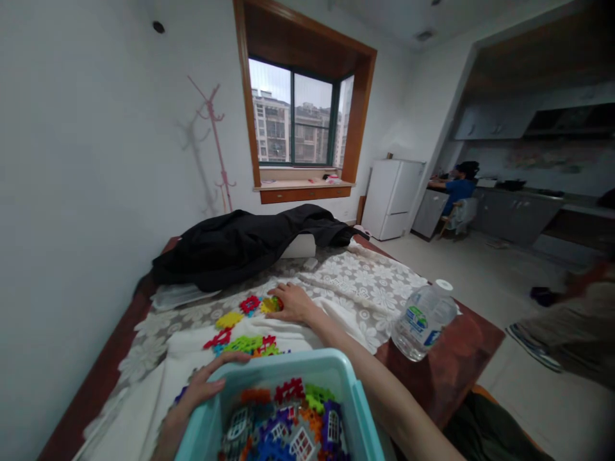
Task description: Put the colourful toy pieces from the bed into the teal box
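My left hand grips the left rim of a light-blue plastic bin, its fingers bent over the edge. Inside the bin lie many interlocking plastic building pieces in blue, orange, red, green and purple, some with white window grids. Beyond the bin, my right hand reaches over the cloth, fingers and thumb curled around a yellow building piece at the far end of a row. A red piece, a yellow piece and green pieces lie along this row. My right fingertips partly cover the piece.
A clear water bottle stands on the table's right side. Black fabric covers the far end, over a white box. The lace tablecloth is rumpled. A person sits in the kitchen; another's leg shows at right.
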`<state>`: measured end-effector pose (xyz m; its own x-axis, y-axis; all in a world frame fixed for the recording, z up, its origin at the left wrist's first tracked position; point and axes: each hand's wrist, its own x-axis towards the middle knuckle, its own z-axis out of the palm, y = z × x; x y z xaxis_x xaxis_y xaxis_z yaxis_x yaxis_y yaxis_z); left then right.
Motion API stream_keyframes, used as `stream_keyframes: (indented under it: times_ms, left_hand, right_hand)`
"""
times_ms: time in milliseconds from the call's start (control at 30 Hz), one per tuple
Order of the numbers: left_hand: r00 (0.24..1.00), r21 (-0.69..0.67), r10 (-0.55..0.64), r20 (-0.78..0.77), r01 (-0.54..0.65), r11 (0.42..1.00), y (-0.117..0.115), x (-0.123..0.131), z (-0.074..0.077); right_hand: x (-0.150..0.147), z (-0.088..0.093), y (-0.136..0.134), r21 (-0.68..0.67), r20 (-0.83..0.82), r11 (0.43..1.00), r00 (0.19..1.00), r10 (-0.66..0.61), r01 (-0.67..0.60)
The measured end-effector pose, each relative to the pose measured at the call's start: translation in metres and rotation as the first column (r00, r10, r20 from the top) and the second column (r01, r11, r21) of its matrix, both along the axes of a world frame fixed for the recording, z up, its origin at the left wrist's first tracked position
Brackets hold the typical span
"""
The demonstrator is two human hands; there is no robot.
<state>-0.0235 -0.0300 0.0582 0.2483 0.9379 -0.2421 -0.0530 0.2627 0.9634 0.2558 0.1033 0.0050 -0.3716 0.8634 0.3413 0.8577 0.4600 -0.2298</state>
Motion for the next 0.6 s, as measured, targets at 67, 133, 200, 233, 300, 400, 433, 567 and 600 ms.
stream_keyframes:
  times_ms: [67,133,200,233,300,400,433,567,600]
  left_hand:
    - [0.998,-0.012,0.040,0.051,-0.039,0.999,-0.012,0.004,0.007]
    - [0.993,-0.049,0.035,0.111,-0.030,0.998,-0.017,0.007,0.011]
    - [0.989,-0.060,0.027,0.145,-0.019,0.998,-0.019,0.009,0.013]
    - [0.988,-0.060,0.025,0.153,-0.016,0.998,-0.019,0.009,0.014]
    - [0.986,-0.066,0.022,0.163,-0.011,0.998,-0.019,0.010,0.015]
    - [0.978,-0.104,0.019,0.210,0.003,0.995,-0.019,0.010,0.014]
    - [0.973,-0.120,0.019,0.229,0.009,0.993,-0.019,0.010,0.013]
    - [0.965,-0.138,0.034,0.260,0.003,0.990,-0.018,0.007,0.006]
    - [0.966,-0.134,0.032,0.258,0.003,0.991,-0.017,0.005,0.003]
  right_hand:
    - [-0.002,-0.002,-0.001,-0.015,-0.012,1.000,1.000,0.001,-0.001]
    - [-0.003,-0.004,0.000,-0.020,-0.018,0.999,0.999,-0.028,0.027]
    - [-0.004,-0.006,0.000,-0.016,-0.022,0.999,0.998,-0.052,0.052]
    - [-0.005,-0.007,0.000,-0.014,-0.023,0.998,0.998,-0.054,0.054]
    - [-0.005,-0.008,0.001,-0.013,-0.016,0.999,0.999,-0.045,0.045]
    - [-0.006,-0.008,0.002,-0.019,-0.009,0.999,0.999,-0.051,0.051]
    - [-0.007,-0.008,0.002,-0.019,-0.016,0.997,0.997,-0.070,0.069]
    - [-0.011,-0.006,0.000,-0.012,-0.053,0.989,0.988,-0.147,0.146]
    - [-0.012,-0.005,-0.001,-0.008,-0.060,0.989,0.987,-0.151,0.151]
